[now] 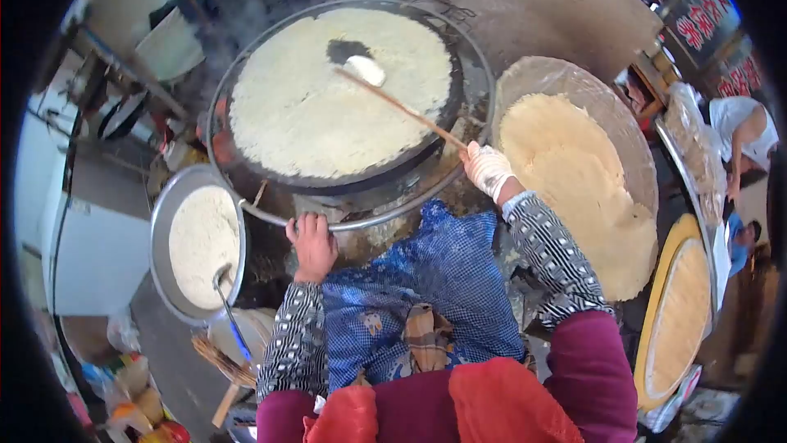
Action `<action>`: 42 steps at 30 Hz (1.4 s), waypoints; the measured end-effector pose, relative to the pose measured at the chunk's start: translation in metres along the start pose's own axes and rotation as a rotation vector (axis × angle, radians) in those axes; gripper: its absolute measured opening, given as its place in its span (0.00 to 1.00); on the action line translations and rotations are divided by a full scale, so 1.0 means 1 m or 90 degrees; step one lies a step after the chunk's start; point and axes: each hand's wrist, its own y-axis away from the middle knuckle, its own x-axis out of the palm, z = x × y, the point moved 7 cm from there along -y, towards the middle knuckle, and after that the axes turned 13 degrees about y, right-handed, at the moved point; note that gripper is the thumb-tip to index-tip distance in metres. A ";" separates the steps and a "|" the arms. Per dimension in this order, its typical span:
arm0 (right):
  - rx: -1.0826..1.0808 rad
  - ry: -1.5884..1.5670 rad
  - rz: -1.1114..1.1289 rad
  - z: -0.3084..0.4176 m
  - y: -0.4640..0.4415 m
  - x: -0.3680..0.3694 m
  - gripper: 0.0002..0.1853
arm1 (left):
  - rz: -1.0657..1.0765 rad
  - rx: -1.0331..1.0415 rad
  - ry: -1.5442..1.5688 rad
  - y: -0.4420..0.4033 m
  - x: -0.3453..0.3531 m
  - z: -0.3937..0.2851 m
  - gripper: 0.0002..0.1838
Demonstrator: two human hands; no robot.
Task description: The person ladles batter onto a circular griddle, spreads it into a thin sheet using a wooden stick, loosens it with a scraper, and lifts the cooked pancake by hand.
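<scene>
My right hand (487, 171), in a whitish glove, is closed around a long wooden stick (402, 111). Its far end reaches over the round griddle (328, 187), beside a white rounded lump (366, 71) whose nature I cannot make out. A wide layer of pale batter (328, 127) covers most of the griddle, leaving a dark bare patch near the lump. My bare left hand (313, 246) has its fingers curled over the metal ring (361, 223) around the griddle. Left of that hand stands a metal basin (161, 234) of pale batter, a blue-handled ladle (233, 320) leaning in it.
Thin tan flatbreads (566, 172) lie on a round, plastic-covered surface (627, 140) at the right. Farther right is a yellow-rimmed oval tray (648, 361). A straw brush (225, 361) sits below the basin. Another person (742, 131) is at the right edge.
</scene>
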 end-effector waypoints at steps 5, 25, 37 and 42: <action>-0.105 0.002 -0.073 0.017 -0.005 -0.022 0.15 | 0.070 0.051 0.067 -0.011 0.021 -0.022 0.17; -0.155 0.020 -0.066 0.032 -0.070 -0.023 0.21 | 0.222 -0.129 -0.164 -0.009 -0.001 0.183 0.07; 0.195 -1.055 0.160 0.047 0.041 -0.011 0.23 | 0.213 -0.068 -0.277 -0.015 -0.002 0.173 0.07; 0.149 -1.059 0.304 0.073 0.032 0.006 0.21 | 0.229 -0.155 -0.206 -0.005 0.030 0.081 0.06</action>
